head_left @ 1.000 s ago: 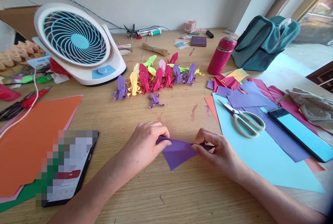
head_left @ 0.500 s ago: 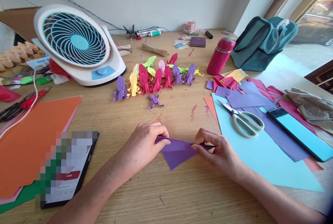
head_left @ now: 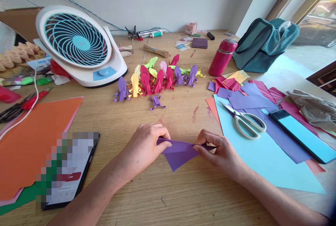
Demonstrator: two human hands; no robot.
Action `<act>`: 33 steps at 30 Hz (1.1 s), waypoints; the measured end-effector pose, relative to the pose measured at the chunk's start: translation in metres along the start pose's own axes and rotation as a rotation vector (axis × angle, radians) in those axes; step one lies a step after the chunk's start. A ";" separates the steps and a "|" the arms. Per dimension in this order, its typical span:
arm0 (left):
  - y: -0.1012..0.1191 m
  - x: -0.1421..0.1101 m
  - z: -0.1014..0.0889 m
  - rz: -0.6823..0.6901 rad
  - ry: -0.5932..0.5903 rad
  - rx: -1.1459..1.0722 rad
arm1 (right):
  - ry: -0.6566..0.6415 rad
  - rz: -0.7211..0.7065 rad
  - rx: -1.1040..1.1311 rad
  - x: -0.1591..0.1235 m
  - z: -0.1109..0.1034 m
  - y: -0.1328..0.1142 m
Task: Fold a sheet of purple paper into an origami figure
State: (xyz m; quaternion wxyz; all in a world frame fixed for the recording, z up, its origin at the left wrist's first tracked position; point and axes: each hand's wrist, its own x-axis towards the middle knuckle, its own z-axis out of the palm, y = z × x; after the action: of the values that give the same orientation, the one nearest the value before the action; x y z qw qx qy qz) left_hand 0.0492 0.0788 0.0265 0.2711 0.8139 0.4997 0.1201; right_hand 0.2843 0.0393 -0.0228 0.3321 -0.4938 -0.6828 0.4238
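A purple sheet of paper (head_left: 178,155), folded to a triangle, is stretched between my two hands with one corner pointing toward me. My left hand (head_left: 151,140) pinches its left end between thumb and fingers. At the other end, my right hand (head_left: 214,149) grips the folded edge, and a dark tip of the paper pokes out past those fingers. Beyond the hands sits a small purple origami figure (head_left: 156,101), with a cluster of folded figures in red, yellow, green and purple (head_left: 159,81) behind it.
White-handled scissors (head_left: 248,124) lie on light blue paper (head_left: 273,166) at right, beside a phone (head_left: 301,135) and purple scraps. A tablet (head_left: 76,173) and orange paper (head_left: 39,142) are at left. Farther back stand a fan (head_left: 81,43), a red flask (head_left: 223,57) and a teal bag (head_left: 262,47).
Both hands keep their grip on the purple paper and have hardly moved. The view has shifted very slightly.
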 end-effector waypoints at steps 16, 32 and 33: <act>0.003 -0.002 -0.005 -0.028 -0.031 -0.053 | -0.024 0.039 0.024 0.000 -0.001 0.000; 0.014 -0.007 -0.001 0.008 -0.116 0.065 | -0.085 -0.173 -0.252 0.002 0.001 -0.005; 0.015 -0.007 0.001 0.010 -0.128 0.071 | -0.086 -0.190 -0.292 0.002 0.001 -0.006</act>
State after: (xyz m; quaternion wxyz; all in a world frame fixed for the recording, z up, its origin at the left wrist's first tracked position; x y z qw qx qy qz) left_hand 0.0572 0.0676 0.0346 0.2727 0.8316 0.4811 0.0515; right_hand 0.2804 0.0396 -0.0178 0.2658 -0.4517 -0.7942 0.3074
